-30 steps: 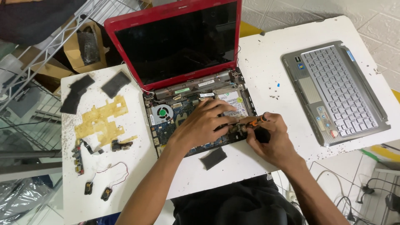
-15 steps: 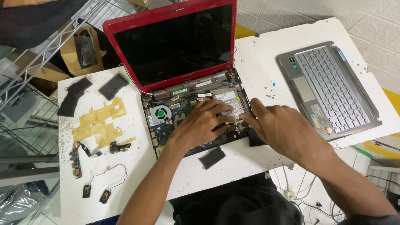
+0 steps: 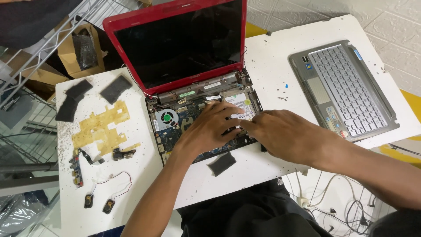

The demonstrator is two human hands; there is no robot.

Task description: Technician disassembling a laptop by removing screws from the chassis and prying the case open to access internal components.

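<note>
Left hand [image 3: 210,127] lies palm down on the exposed board [image 3: 193,127] of the laptop [image 3: 184,79], fingers spread and bent; its grip closes on nothing visible. Right hand [image 3: 285,134] rests at the board's right edge, fingers pointing left and meeting the left fingertips. Whether its grip holds anything cannot be told; the fingertips are hidden.

The laptop sits at the middle of the white counter [image 3: 272,61], red lid raised, screen dark. Its top cover is off: a blue board shows, with a round fan [image 3: 167,117] at the left and a silver drive [image 3: 240,104] at the upper right.

The grey keyboard panel [image 3: 344,90] lies well apart on the right. A dark pad [image 3: 222,163] lies just below the laptop. On the left lie yellow film [image 3: 100,128], three dark pads [image 3: 116,88], a narrow circuit strip [image 3: 76,169] and two small wired speakers [image 3: 98,202].
</note>
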